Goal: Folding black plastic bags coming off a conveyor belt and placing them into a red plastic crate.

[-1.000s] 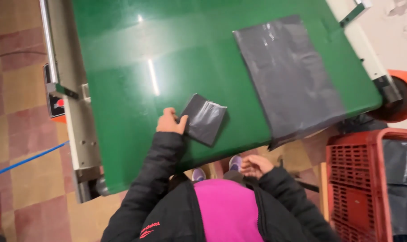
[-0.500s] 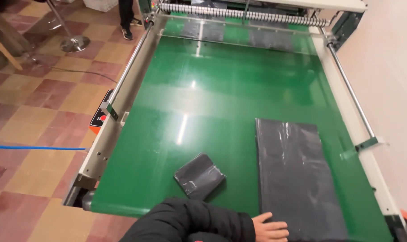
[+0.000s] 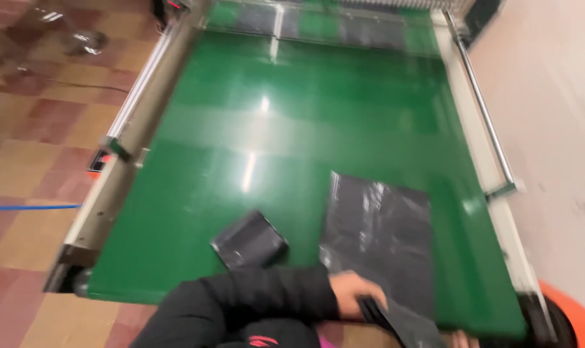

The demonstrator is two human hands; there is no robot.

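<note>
Along the bottom edge of the frame, the left hand has now reached across, fingers pinching the near corner of the large grey bag; half a second ago it lay flat. Right hand barely visible, grip unclear. Small folded grey bag lies lower centre on the green belt.

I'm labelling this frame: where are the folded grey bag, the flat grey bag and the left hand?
folded grey bag (image 3: 249, 240), head view, centre of top face
flat grey bag (image 3: 382, 238), head view, middle of sheet
left hand (image 3: 353, 298), head view, back of hand

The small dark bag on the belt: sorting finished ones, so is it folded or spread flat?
Folded: the small dark bag is a compact packet, while the large bag beside it lies spread flat.
</note>
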